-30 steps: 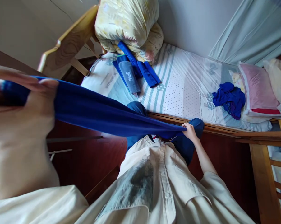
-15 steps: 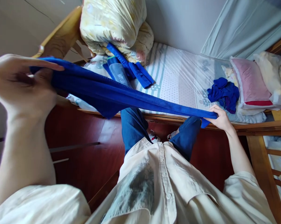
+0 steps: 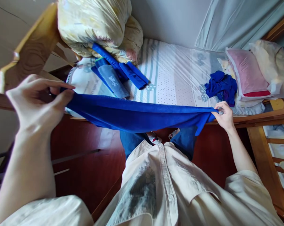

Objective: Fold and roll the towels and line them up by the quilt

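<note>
A long blue cloth [image 3: 142,114] hangs stretched between my two hands, over my knees and the bed's front edge. My left hand [image 3: 43,100] pinches its left end between thumb and fingers. At the other end, my right hand [image 3: 223,115] grips the upper corner, and a short flap droops beside it. On the bed behind the cloth lie folded blue cloths [image 3: 134,75] and a grey-blue folded cloth with lettering [image 3: 112,81]. A crumpled blue cloth [image 3: 222,86] rests on the right part of the bed.
The bed [image 3: 170,69] has a patterned sheet. A bulky pale yellow quilt [image 3: 92,22] is heaped at its left, near a wooden bed end [image 3: 35,47]. A pink pillow [image 3: 248,70] sits at the right, below a hanging pale curtain [image 3: 226,25].
My left hand has moved down and slightly right, so the cloth now hangs nearly level, its lower part spread wider. The view has shifted a little.
</note>
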Action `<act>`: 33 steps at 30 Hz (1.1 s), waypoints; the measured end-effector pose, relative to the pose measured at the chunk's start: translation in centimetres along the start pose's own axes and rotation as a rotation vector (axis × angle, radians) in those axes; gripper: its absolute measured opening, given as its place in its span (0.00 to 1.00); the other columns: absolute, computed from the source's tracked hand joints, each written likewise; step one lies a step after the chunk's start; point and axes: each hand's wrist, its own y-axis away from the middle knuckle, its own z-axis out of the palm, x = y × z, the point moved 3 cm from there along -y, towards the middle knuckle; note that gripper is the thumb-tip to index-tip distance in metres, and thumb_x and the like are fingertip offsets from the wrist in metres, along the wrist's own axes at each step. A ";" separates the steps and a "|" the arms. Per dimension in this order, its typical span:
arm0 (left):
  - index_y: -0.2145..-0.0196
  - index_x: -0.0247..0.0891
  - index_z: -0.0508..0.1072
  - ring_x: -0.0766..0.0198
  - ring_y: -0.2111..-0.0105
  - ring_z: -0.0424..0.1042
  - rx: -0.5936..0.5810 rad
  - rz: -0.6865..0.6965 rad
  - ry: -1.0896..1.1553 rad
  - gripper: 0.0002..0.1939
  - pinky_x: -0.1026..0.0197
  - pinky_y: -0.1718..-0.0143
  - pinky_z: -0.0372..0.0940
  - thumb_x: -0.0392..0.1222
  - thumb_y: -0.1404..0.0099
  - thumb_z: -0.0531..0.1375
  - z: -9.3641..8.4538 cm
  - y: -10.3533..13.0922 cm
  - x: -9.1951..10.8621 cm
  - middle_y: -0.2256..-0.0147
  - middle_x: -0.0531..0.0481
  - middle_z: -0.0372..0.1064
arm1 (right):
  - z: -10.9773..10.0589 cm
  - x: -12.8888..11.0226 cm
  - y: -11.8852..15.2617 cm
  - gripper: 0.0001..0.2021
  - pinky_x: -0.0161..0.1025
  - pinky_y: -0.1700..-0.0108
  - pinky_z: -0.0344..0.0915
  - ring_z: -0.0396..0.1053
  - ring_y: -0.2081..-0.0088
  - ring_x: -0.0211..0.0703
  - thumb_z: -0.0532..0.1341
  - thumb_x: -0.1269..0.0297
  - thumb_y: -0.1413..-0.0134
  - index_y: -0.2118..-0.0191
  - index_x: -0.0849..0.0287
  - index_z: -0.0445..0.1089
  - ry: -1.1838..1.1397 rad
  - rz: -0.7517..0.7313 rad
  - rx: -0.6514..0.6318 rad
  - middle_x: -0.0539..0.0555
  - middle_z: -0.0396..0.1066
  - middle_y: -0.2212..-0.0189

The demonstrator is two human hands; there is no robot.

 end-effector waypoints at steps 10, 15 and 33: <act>0.52 0.39 0.83 0.53 0.60 0.74 -0.223 0.096 -0.196 0.29 0.47 0.53 0.72 0.57 0.46 0.62 0.1 -1.0 1.2 0.58 0.45 0.78 | -2.4 1.3 -0.4 0.31 0.37 0.71 0.62 0.64 0.74 0.41 0.74 0.31 0.64 0.74 0.55 0.67 0.102 0.301 -0.395 0.49 0.66 0.78; 0.69 0.43 0.81 0.55 0.69 0.76 -0.308 0.148 -0.304 0.17 0.51 0.60 0.69 0.53 0.43 0.57 0.5 1.0 0.9 0.69 0.49 0.79 | -4.0 2.0 1.2 0.39 0.39 0.69 0.59 0.62 0.73 0.41 0.71 0.22 0.74 0.77 0.58 0.69 0.091 0.425 -0.639 0.51 0.67 0.78; 0.74 0.45 0.81 0.55 0.68 0.78 -0.102 0.218 -0.182 0.12 0.54 0.62 0.71 0.53 0.43 0.64 0.1 -2.4 0.7 0.74 0.53 0.76 | -11.1 4.7 -2.3 0.21 0.45 0.62 0.72 0.74 0.67 0.47 0.72 0.41 0.51 0.72 0.56 0.80 0.106 0.222 -0.286 0.60 0.79 0.68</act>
